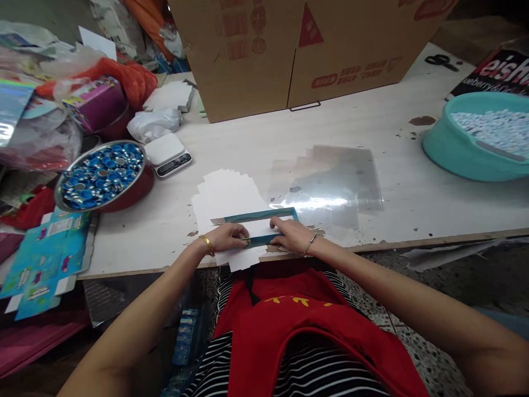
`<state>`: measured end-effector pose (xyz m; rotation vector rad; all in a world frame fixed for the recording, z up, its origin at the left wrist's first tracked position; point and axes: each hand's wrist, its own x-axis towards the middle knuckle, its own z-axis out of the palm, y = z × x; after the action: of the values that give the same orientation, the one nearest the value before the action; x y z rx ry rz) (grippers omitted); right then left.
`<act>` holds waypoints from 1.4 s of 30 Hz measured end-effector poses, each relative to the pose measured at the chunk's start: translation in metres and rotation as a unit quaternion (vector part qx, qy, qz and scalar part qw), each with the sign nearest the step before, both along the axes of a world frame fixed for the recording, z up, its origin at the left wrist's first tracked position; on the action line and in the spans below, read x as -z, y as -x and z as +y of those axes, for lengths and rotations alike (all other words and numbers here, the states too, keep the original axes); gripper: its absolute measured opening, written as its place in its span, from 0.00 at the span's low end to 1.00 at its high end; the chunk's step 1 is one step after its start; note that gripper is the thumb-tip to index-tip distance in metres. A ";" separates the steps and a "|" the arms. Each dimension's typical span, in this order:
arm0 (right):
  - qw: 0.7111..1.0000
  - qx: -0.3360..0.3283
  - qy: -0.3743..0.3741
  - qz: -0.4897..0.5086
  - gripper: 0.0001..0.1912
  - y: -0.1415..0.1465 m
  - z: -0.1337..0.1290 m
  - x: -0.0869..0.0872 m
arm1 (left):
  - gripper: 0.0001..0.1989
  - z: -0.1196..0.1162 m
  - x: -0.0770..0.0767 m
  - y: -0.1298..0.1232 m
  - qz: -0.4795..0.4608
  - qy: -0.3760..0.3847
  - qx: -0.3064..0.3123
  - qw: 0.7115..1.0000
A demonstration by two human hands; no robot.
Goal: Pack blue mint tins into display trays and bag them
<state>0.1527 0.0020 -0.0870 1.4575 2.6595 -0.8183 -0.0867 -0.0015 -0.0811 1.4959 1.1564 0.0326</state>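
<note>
A shallow blue cardboard frame (260, 241) with a white middle lies near the front edge of the table, partly over a fanned pile of white paper sheets (227, 190). My left hand (232, 237) pinches its near side at the left, fingers curled over the edge. At the right end of that near side, my right hand (290, 234) grips the frame with thumb and bent fingers. Whether the white middle is a separate sheet, I cannot tell. Just beyond my right hand, a fan of clear plastic sheets (334, 182) reflects the light.
A large cardboard box (248, 66) stands at the back. To the left are a bowl (134, 193) of blue-and-silver round pieces, a digital scale (167, 151) and flattened blue cartons (45, 259). A teal basin (442, 143) of small white pieces and scissors (442, 62) lie right.
</note>
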 end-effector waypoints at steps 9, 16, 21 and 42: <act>0.996 -0.060 -0.064 -0.020 0.06 -0.004 0.006 -0.007 | 0.05 0.007 -0.020 -0.012 0.043 -0.008 0.084 0.996; 0.952 -0.183 -0.238 -0.055 0.04 -0.020 0.047 -0.017 | 0.04 -0.043 -0.015 -0.086 0.182 -0.274 -0.013 0.944; 0.947 -0.140 -0.288 -0.001 0.21 -0.019 -0.002 -0.021 | 0.12 -0.034 -0.030 -0.054 0.107 -0.422 0.029 0.900; 0.931 -0.131 -0.291 0.174 0.15 -0.041 -0.052 0.044 | 0.14 -0.053 -0.002 -0.059 0.126 -0.503 0.193 0.833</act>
<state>0.1933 -0.0495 -0.1310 1.0386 3.4805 -0.2889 -0.0281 -0.0549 -0.0792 2.7294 1.0481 0.1978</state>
